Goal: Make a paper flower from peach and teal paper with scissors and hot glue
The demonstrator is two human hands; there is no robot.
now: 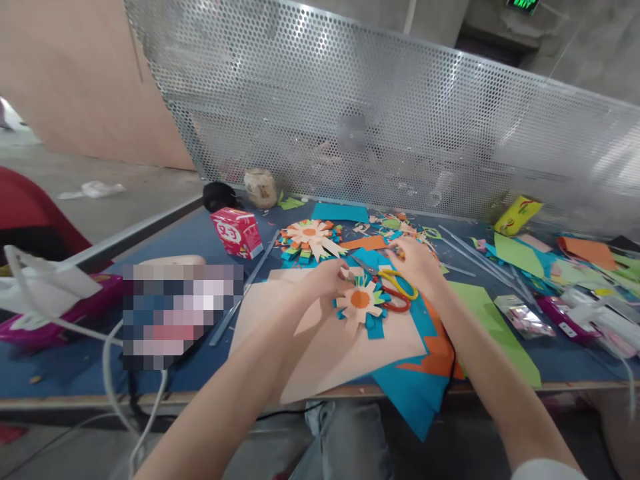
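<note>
My left hand (pixel 331 279) is closed at the upper left edge of a small paper flower (pixel 360 300) with an orange centre, cream petals and blue petals beneath. What its fingers pinch, if anything, is hidden. My right hand (pixel 414 259) has its fingers curled beyond the scissors (pixel 397 293), over paper scraps; I cannot make out anything in them. The scissors have yellow and red handles, and their blades point toward my left hand. Beneath the flower lies a large cream sheet (pixel 300 353). A bigger layered paper flower (pixel 309 233) lies farther back.
Blue sheets (pixel 415 393) hang over the table's front edge. To the right are a green sheet (pixel 493 327) and a purple tool (pixel 565 319). A pink box (pixel 236 232) stands at left, near clear sticks (pixel 250 280). A perforated metal screen (pixel 375 127) borders the back.
</note>
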